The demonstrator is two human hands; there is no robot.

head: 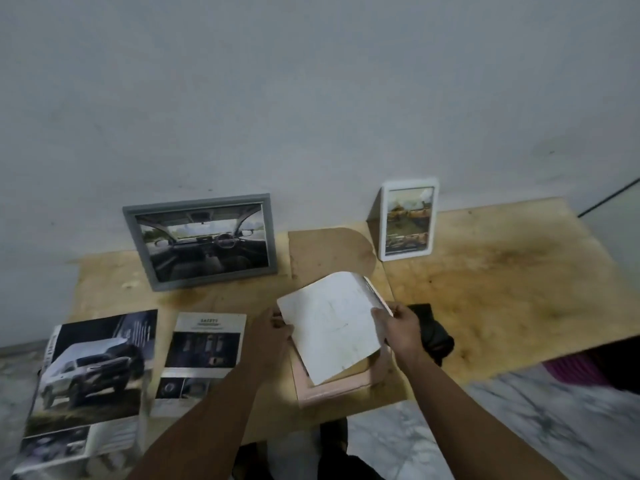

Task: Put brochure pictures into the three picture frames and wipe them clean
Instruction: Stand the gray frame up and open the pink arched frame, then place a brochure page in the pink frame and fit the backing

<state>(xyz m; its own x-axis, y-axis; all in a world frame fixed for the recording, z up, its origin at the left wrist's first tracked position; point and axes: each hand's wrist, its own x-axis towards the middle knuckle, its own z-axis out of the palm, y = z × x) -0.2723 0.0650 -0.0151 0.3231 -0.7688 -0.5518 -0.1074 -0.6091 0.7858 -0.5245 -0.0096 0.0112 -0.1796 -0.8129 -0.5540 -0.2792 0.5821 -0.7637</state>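
Observation:
A pink picture frame (332, 388) lies flat near the table's front edge. Over it I hold a curled white sheet (332, 327), blank side up. My left hand (273, 332) pinches its left edge and my right hand (401, 325) grips its right edge. A grey frame (202, 240) with a car-interior picture leans on the wall at the back left. A white frame (408, 220) with a picture stands at the back right. The brown backing board (325, 251) lies between them. A black cloth (433, 332) lies just right of my right hand.
An open car brochure (90, 379) hangs over the wooden table's (502, 289) front left corner, with a cut brochure page (202, 351) beside it. A marble floor shows below the table edge, and something pink sits at the right edge.

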